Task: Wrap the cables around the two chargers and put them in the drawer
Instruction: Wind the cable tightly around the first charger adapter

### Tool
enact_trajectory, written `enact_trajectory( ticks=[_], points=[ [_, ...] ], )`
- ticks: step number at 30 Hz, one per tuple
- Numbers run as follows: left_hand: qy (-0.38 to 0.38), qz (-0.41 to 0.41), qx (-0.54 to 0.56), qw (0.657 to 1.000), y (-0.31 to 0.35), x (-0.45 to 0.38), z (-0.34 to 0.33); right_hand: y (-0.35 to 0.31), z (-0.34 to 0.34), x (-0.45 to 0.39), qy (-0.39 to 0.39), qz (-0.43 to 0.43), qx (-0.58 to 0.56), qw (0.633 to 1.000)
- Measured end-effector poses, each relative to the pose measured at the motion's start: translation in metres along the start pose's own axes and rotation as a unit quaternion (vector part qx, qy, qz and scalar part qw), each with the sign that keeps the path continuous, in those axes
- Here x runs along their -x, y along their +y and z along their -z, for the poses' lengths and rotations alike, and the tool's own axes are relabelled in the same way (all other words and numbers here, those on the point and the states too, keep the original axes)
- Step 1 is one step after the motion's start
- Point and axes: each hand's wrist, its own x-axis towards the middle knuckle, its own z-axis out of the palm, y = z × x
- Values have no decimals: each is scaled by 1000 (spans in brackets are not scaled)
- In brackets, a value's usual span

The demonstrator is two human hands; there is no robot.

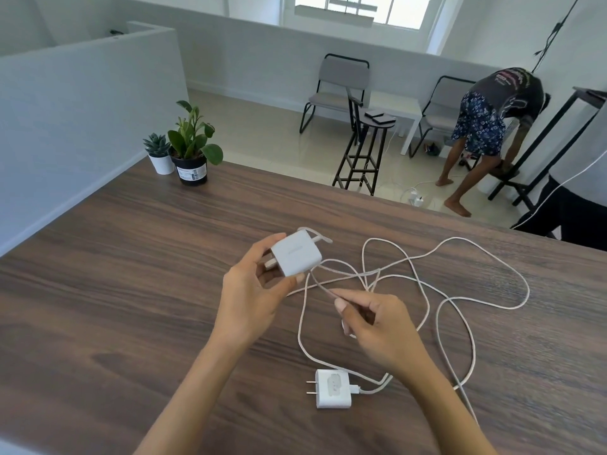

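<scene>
My left hand (253, 290) is gripping one charger (295, 256) above the desk (131, 290), my right hand (374, 326) is pinching its cable (323, 290), the other charger (332, 388) lying at six o'clock.

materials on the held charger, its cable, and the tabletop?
Held charger: looks like smooth matte white plastic; even surface, rounded edges, faint sheen.
Cable: appears braided fabric sheath, off-white; fine woven texture, no gloss.
Tabletop: dark brown wood grain, matte; streaked pattern looks very regular, so likely laminate or veneer rather than solid wood, but can't tell from this view.
</scene>
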Motion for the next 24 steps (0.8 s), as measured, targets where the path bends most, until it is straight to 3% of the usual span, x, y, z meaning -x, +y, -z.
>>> enact_trajectory(
  ticks=[6,16,24],
  points=[
    [50,-12,-86,995,-10,-21,9,-6,5,9,42,45,57,996],
    [25,-10,-58,998,-4,-29,5,-5,5,6,-28,101,136,985],
    [-67,29,12,997,-4,-25,9,5,3,0,-5,78,166,983]
  ],
)
